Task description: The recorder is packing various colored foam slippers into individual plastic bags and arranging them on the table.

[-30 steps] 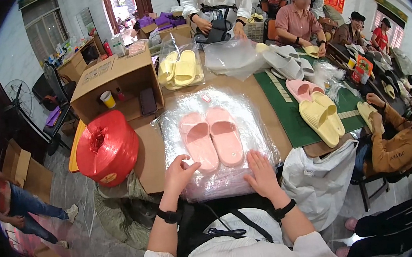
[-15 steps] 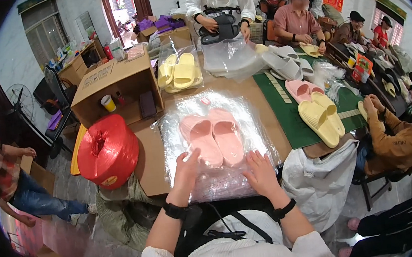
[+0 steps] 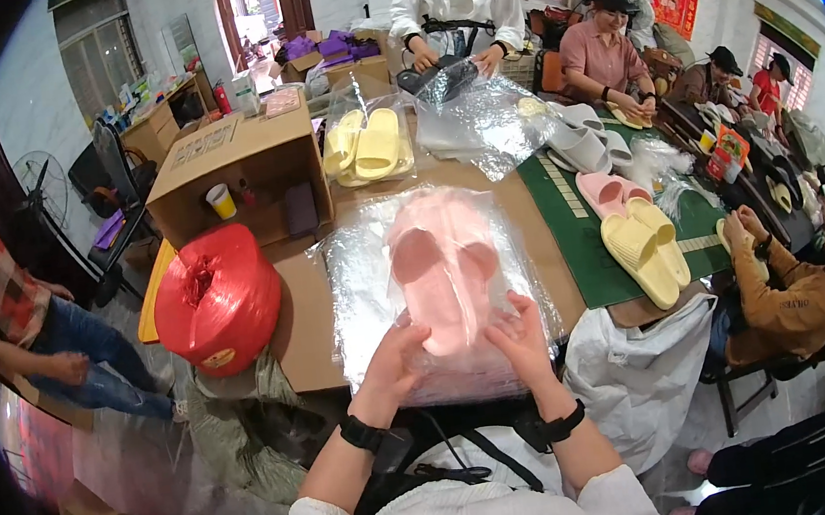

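Note:
A pair of pink slippers [image 3: 443,279] lies inside a clear plastic bag [image 3: 437,205], slightly blurred, toes toward the far side. My left hand [image 3: 393,362] grips the near left edge of this bagged pair by the heel, thumb on top. At the near right edge my right hand [image 3: 524,341] closes on the bag in the same way, its fingertips partly hidden. Beneath is a stack of clear plastic bags [image 3: 361,293], shiny and crinkled. Another bagged pair of yellow slippers [image 3: 376,146] lies beyond the stack.
On the left stand a red roll of plastic twine [image 3: 216,298] and an open cardboard box [image 3: 222,167] holding a cup [image 3: 221,202]. Yellow slippers [image 3: 642,258] and grey ones [image 3: 582,144] lie on a green mat [image 3: 572,241]. Across the table a co-worker [image 3: 457,11] handles a dark slipper and plastic.
Both my hands have come in onto the bagged pink slippers, which have shifted slightly right and look raised. The co-worker opposite has lowered the dark slipper toward the plastic.

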A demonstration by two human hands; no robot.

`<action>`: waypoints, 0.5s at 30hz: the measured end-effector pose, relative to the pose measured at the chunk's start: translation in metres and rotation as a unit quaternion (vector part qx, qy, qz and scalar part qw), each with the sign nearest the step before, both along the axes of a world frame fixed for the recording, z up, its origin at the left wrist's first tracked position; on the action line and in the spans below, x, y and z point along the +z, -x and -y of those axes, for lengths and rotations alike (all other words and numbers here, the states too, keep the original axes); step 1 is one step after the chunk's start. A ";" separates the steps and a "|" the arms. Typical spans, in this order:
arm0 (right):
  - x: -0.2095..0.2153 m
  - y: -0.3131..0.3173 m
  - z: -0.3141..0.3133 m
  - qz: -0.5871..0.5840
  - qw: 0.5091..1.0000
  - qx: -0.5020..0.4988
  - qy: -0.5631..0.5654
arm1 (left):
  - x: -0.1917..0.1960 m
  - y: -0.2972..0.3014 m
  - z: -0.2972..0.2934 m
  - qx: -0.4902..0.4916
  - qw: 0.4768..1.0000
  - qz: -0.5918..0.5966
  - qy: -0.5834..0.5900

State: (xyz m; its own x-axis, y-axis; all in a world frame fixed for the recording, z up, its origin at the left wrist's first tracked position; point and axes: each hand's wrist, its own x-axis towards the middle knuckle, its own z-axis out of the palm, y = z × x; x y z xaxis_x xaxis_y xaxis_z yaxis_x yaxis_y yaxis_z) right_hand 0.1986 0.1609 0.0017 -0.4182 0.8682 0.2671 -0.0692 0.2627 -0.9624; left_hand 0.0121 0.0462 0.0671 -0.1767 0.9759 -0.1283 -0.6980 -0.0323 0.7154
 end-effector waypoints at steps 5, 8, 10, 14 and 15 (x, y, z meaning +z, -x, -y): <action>0.026 0.008 0.010 -0.137 0.932 0.156 0.297 | -0.007 0.005 0.024 -0.006 0.995 -0.010 -0.096; 0.017 -0.004 0.033 -0.164 0.943 0.072 0.282 | -0.015 0.000 0.044 -0.006 0.992 -0.115 -0.045; 0.024 0.002 0.046 -0.081 0.977 0.071 0.185 | -0.015 -0.007 0.062 0.077 0.971 -0.216 -0.069; 0.010 0.032 0.102 -0.077 0.976 0.183 0.086 | -0.026 0.000 0.131 0.118 0.958 -0.260 -0.007; 0.013 0.027 0.112 0.035 0.951 0.277 0.134 | -0.047 0.015 0.159 0.119 0.947 -0.299 -0.001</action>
